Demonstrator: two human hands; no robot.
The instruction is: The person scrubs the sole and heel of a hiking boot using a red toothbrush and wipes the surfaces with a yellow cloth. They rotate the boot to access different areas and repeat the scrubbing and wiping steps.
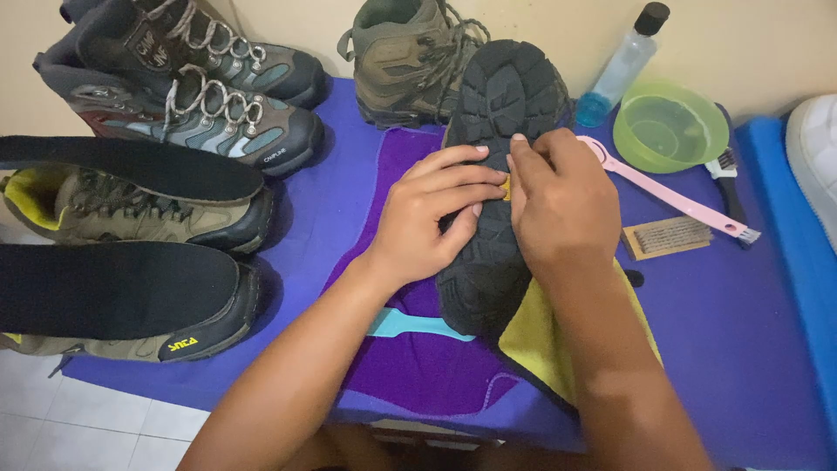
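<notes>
I see an upturned boot (497, 174), black lugged sole up, lying on a purple cloth (418, 366) at table centre. Left hand (436, 218) cups the boot's left edge, fingers spread narrow across the mid sole. Right hand (558, 201) lies over the right side, fingertips pressed at a small yellow patch (506, 189) in the sole's waist. Neither hand carries anything loose; both grip the boot itself.

Around it: a yellow cloth (540, 340) under the heel and my right forearm. A teal handle (410, 324) pokes out from under the boot, its head hidden. Behind the toe stands a matching olive boot (401, 61), upright, laces loose. Right of it a clear bottle (623, 65) with a black cap, blue liquid low in it. Just beside that a green bowl (670, 129), translucent; contents hard to tell, maybe a little clear liquid. A pink long-handled brush (671, 196) lies diagonal from the right hand toward a wire brush (667, 237) with a wooden back. Another small brush (728, 174) sits half behind the bowl.

Left side: two grey-teal boots (192, 87) up top, two olive shoes (131, 218) below with black insoles (113, 288) laid over them, covering the openings. All on a blue table cover (741, 331). A white object (815, 157) is cut off at the right edge.
</notes>
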